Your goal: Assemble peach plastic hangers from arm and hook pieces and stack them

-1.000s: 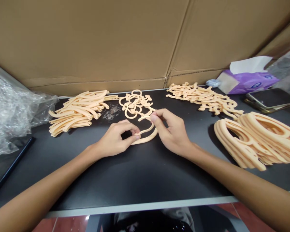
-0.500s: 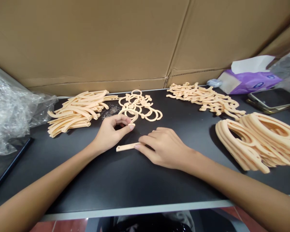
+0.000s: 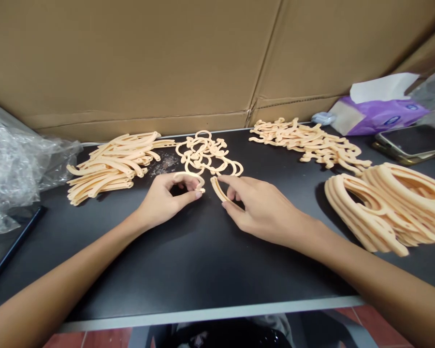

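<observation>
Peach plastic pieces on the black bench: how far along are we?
Done, it seems: the stack of large peach oval plastic frames at right. In hand: the left hand grips a peach plastic ring; the right hand pinches a curved peach strip. Remaining: the pile of curved peach strips, the tangle of peach rings and the heap of peach hooked pieces.

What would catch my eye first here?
The peach plastic pieces stand out against the black table: a stack of large looped frames at right, and heaps of curved strips and hooked rings along the back. In the middle, the right hand pinches a short curved strip while the left hand holds a thin loop.
</observation>
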Tool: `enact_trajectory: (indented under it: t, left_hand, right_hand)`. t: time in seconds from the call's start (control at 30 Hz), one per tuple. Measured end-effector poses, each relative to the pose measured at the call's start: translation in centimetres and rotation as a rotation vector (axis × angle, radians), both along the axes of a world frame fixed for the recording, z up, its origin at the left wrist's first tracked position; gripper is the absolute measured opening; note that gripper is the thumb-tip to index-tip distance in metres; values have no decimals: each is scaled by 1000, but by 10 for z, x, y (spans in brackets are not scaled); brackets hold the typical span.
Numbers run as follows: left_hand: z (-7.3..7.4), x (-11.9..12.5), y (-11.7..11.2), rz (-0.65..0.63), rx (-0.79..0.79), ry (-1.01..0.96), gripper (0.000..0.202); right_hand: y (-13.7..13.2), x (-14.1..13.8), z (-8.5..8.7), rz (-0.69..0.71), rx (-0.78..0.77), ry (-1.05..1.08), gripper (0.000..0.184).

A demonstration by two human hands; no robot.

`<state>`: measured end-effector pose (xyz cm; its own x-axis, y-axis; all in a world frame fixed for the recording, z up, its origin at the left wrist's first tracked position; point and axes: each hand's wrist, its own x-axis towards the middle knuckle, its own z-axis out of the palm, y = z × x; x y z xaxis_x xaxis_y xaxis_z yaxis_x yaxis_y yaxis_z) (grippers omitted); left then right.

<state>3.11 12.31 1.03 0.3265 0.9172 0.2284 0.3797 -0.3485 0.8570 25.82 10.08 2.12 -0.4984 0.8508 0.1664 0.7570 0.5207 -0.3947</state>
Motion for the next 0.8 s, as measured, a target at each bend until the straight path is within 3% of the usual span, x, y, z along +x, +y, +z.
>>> enact_trajectory:
  t: [0.13,0.6,0.8]
  left_hand:
    - [-1,0,-1,-6,-9,22,14]
    - [0,0,-1,2,20,45,12]
    - [-1,-1,-2,10,27,76,11]
  right_hand:
    - [2,2,-1,26,48,-38,19]
    - [4,2,-2,51,310,-298,30]
    - [3,4,3,56,369,-305,22]
